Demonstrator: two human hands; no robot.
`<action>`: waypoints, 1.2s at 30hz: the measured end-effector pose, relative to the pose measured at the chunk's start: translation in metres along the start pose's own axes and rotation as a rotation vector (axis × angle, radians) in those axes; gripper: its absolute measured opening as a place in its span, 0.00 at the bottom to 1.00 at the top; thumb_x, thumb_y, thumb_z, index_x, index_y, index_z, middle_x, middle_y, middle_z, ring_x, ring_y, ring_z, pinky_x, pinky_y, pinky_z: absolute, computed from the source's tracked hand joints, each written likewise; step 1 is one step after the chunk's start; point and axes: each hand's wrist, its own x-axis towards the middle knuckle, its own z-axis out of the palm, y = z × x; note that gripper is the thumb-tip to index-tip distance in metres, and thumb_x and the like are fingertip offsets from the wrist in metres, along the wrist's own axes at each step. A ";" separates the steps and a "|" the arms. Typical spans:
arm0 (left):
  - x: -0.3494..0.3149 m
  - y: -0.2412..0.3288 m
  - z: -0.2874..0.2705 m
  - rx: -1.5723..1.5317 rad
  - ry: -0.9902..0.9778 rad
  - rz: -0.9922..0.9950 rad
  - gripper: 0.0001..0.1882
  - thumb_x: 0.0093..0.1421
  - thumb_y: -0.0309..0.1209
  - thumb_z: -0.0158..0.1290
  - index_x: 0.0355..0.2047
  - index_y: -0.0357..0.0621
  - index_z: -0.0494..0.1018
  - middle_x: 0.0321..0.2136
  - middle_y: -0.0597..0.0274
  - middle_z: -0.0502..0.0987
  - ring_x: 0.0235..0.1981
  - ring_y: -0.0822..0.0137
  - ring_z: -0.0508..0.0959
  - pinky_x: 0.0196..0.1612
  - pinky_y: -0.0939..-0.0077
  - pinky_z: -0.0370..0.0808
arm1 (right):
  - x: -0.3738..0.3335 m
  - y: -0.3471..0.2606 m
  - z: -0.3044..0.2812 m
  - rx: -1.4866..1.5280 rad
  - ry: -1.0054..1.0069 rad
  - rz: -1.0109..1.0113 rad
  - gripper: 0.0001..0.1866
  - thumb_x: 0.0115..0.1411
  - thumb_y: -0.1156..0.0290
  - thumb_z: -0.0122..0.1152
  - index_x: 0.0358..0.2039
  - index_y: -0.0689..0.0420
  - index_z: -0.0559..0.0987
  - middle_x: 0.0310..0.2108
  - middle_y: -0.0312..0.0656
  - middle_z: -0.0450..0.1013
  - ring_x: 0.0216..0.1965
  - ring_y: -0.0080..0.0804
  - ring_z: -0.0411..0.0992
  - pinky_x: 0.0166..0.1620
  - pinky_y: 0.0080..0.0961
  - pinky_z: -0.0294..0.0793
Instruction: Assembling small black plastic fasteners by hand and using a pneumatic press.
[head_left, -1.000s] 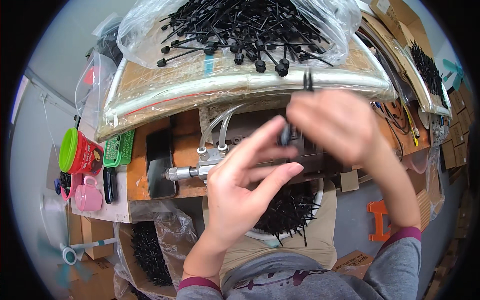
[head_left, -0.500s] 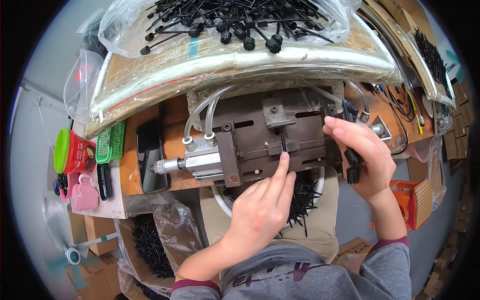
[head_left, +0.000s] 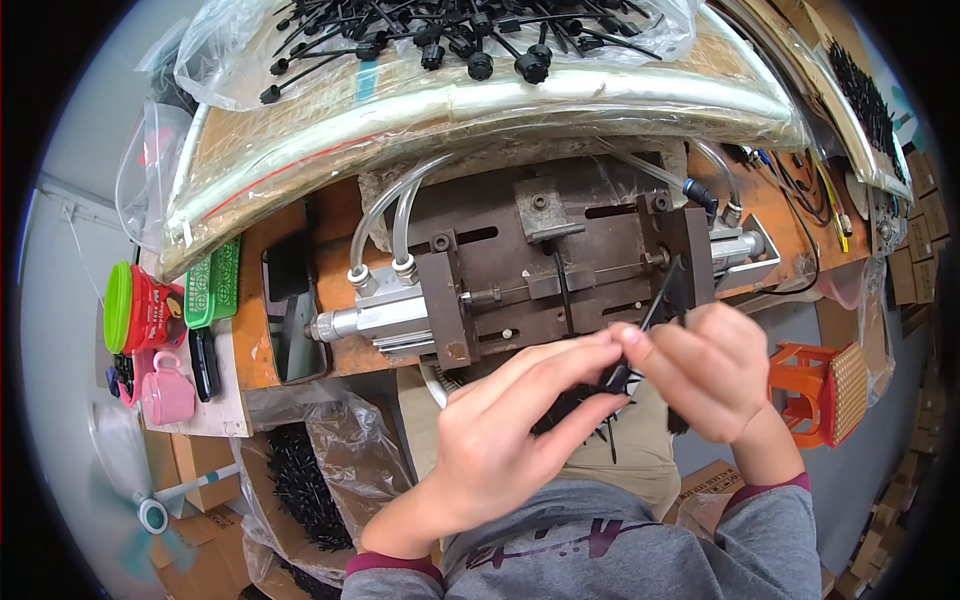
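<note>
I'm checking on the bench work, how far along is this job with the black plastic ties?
Looks done: a heap of black plastic ties in the clear bag below the bench. In hand: the left hand and right hand meet on one thin black tie in front of the brown metal press fixture. Left: the pile of black ties in the upper bag.

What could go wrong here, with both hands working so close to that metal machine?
The left hand and right hand pinch a thin black tie right at the edge of the metal press. If its air cylinder moved, fingertips might get caught. The slender tie could also slip or bend between the fingers. The bag of loose black ties sits on the shelf above and might spill onto the work.
</note>
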 end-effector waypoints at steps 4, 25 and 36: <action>-0.004 0.003 -0.005 0.113 0.032 0.114 0.22 0.45 0.17 0.71 0.42 0.35 0.82 0.47 0.48 0.81 0.40 0.59 0.84 0.40 0.73 0.82 | 0.004 -0.002 0.008 0.065 0.030 0.054 0.26 0.33 0.71 0.61 0.36 0.69 0.84 0.35 0.47 0.77 0.24 0.32 0.73 0.28 0.24 0.76; 0.024 -0.004 -0.014 0.571 -0.129 0.185 0.17 0.50 0.32 0.70 0.40 0.42 0.81 0.42 0.55 0.84 0.22 0.68 0.80 0.26 0.78 0.75 | -0.012 -0.029 -0.004 0.240 -0.128 0.541 0.20 0.49 0.83 0.73 0.44 0.66 0.79 0.54 0.56 0.72 0.49 0.46 0.77 0.45 0.36 0.82; 0.165 0.002 -0.046 0.684 0.137 0.323 0.14 0.56 0.30 0.65 0.35 0.29 0.82 0.31 0.45 0.82 0.33 0.51 0.83 0.41 0.65 0.79 | 0.000 -0.041 0.028 0.043 -0.403 0.392 0.10 0.51 0.76 0.60 0.36 0.63 0.77 0.59 0.58 0.72 0.20 0.24 0.71 0.29 0.21 0.73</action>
